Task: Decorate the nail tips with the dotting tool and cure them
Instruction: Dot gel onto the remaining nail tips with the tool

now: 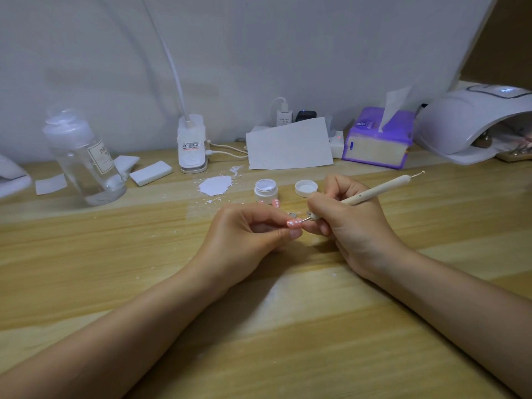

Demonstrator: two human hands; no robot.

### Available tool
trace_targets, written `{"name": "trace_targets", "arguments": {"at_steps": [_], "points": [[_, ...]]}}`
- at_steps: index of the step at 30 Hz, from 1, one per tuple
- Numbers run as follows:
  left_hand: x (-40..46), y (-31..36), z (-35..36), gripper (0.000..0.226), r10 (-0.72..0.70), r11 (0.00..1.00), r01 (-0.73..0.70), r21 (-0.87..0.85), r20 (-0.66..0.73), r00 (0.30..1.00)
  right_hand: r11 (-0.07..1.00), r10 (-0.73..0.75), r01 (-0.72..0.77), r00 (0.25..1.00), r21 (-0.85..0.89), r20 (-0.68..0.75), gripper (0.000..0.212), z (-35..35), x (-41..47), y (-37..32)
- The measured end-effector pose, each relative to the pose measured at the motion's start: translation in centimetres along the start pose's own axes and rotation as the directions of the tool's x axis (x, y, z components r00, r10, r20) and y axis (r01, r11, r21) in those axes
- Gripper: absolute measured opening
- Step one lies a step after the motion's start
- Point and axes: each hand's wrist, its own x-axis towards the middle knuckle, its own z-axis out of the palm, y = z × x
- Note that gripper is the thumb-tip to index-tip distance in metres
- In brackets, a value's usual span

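On the pale wooden table (86, 254) the left hand (244, 240) pinches a small pink nail tip with white dots (293, 224) between thumb and forefinger. The right hand (351, 226) grips a cream-coloured dotting tool (374, 190) like a pen, its metal point touching the nail tip. Just behind the hands stand an open white gel pot (266, 191) and its white lid (306, 188), with another dotted pink nail tip (275, 203) beside the pot. A white curing lamp (472, 122) sits at the far right, beside a purple tissue pack (377, 142)
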Motion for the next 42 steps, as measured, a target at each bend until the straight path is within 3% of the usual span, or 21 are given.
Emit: {"name": "trace_targets", "arguments": {"at_steps": [42], "points": [[-0.03,0.03,-0.02,0.010,0.001,1.000,-0.001,0.002,0.007,1.000,1.000,0.006,-0.006,1.000,-0.003,-0.009,0.053,-0.02,0.02,0.09]]}}
